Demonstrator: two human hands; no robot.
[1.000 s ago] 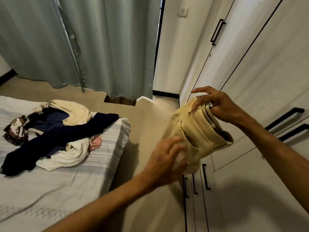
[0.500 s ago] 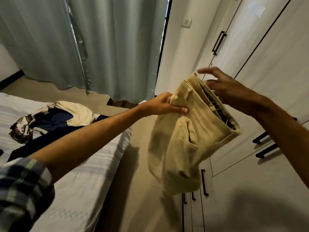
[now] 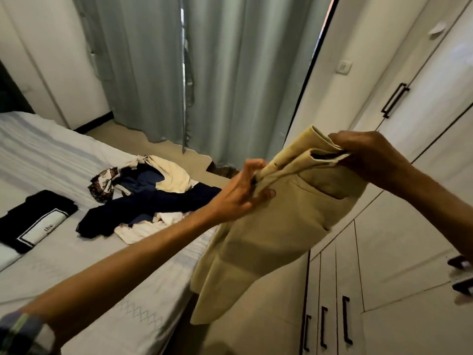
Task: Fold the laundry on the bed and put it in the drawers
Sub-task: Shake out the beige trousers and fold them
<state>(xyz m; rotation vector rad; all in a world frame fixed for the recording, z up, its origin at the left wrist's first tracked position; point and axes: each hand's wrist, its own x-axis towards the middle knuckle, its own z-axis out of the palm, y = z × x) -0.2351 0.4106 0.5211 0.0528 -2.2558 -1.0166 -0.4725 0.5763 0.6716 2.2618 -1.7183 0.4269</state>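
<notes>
Beige trousers (image 3: pixel 276 231) hang in the air between the bed and the wardrobe, waistband up. My left hand (image 3: pixel 238 193) pinches the left end of the waistband. My right hand (image 3: pixel 368 157) grips the right end, fingers curled round the folded band. The legs droop down over the bed's edge. A heap of unfolded laundry (image 3: pixel 153 198), dark blue, cream and patterned pieces, lies on the bed (image 3: pixel 64 252). A folded black garment (image 3: pixel 35 219) with a white label lies to its left.
White wardrobe doors and drawers (image 3: pixel 399 252) with black handles fill the right side. Grey-green curtains (image 3: pixel 217 73) hang at the back. A narrow strip of floor (image 3: pixel 256 329) runs between bed and wardrobe.
The trousers have been stretched out wider between my hands and lifted. My right hand has closed on the waistband. The view has swung left and shows more of the bed.
</notes>
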